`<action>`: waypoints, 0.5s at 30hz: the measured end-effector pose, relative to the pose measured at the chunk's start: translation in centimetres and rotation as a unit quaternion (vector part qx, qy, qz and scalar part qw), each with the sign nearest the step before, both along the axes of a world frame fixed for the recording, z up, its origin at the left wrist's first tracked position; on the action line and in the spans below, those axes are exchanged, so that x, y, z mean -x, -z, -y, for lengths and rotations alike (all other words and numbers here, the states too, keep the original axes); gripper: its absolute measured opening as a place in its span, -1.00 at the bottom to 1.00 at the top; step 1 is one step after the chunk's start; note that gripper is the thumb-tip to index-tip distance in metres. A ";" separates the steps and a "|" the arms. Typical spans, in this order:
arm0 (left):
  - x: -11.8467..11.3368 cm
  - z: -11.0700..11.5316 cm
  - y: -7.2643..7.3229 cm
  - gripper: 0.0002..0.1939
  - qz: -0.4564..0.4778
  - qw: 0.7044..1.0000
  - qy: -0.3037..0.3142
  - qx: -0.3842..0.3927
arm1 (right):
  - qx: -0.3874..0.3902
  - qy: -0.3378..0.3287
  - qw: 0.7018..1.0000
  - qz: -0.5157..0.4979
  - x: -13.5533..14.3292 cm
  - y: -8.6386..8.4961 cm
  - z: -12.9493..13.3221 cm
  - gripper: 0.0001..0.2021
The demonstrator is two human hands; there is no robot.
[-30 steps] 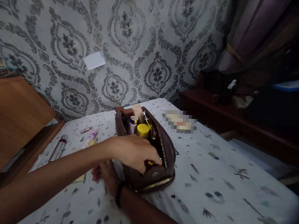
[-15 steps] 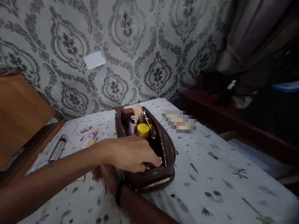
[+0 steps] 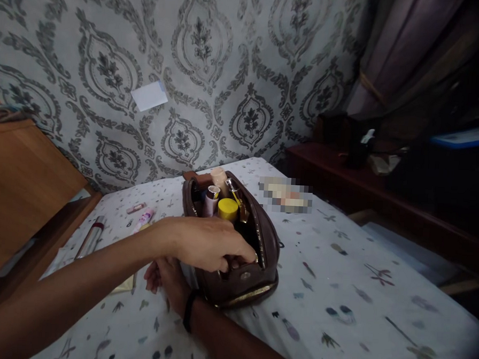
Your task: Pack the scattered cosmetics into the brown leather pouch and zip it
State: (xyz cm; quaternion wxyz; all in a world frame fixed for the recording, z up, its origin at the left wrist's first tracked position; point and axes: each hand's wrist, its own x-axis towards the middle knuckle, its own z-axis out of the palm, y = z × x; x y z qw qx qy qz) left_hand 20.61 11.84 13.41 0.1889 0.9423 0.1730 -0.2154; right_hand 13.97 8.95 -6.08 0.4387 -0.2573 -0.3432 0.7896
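While our right hand point(image 3: 170, 280) steadies the brown toiletry bag point(image 3: 236, 249), our left hand point(image 3: 208, 242) has drawn its fingers closed at the bag's near end; what they grip we cannot tell, nor the right hand's state.

Dim room, damask wallpaper point(image 3: 245, 67)

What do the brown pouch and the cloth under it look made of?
The brown pouch looks like leather or a leather imitation: smooth, with a faint sheen, a metal zipper and a snap. The cloth looks like thin printed fabric, matte and slightly wrinkled.
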 end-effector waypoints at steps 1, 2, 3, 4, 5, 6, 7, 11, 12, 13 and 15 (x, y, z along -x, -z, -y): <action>0.0 0.0 -0.2 -0.84 -0.007 1.000 0.001 -0.011 | -0.001 0.001 1.000 -0.002 0.0 0.0 0.0 -0.50; 0.1 0.1 -0.4 -0.84 -0.010 1.000 -0.001 -0.016 | -0.002 0.003 1.000 -0.005 -0.1 -0.1 0.1 -0.49; 0.2 0.1 -0.6 -0.82 -0.009 1.000 -0.007 -0.022 | -0.004 0.006 1.000 -0.007 -0.2 -0.2 0.1 -0.48; 0.3 0.1 -0.9 -0.78 -0.005 0.999 -0.020 -0.030 | -0.005 0.008 1.000 -0.009 -0.3 -0.3 0.1 -0.45; 0.4 0.1 -1.2 -0.74 0.000 0.998 -0.038 -0.046 | -0.006 0.009 1.000 -0.010 -0.3 -0.3 0.2 -0.43; 0.4 0.1 -1.5 -0.72 0.003 0.996 -0.058 -0.071 | -0.008 0.012 1.000 -0.011 -0.4 -0.4 0.2 -0.41; 0.5 0.2 -1.8 -0.71 0.006 0.992 -0.077 -0.100 | -0.009 0.013 1.000 -0.012 -0.4 -0.5 0.2 -0.39; 0.3 0.2 -1.5 -0.74 -0.002 0.981 -0.089 -0.171 | -0.007 0.017 1.000 -0.007 -0.4 -0.5 0.3 -0.39; 0.3 0.2 -1.2 -0.75 -0.005 0.982 -0.079 -0.174 | -0.004 0.018 1.000 -0.005 -0.3 -0.4 0.2 -0.41; 0.2 0.2 -0.8 -0.75 -0.009 0.982 -0.068 -0.174 | -0.002 0.019 1.000 -0.003 -0.1 -0.3 0.2 -0.44; 0.0 0.2 0.0 -0.76 -0.017 0.984 -0.047 -0.172 | 0.000 0.018 1.000 0.003 0.1 0.0 0.1 -0.48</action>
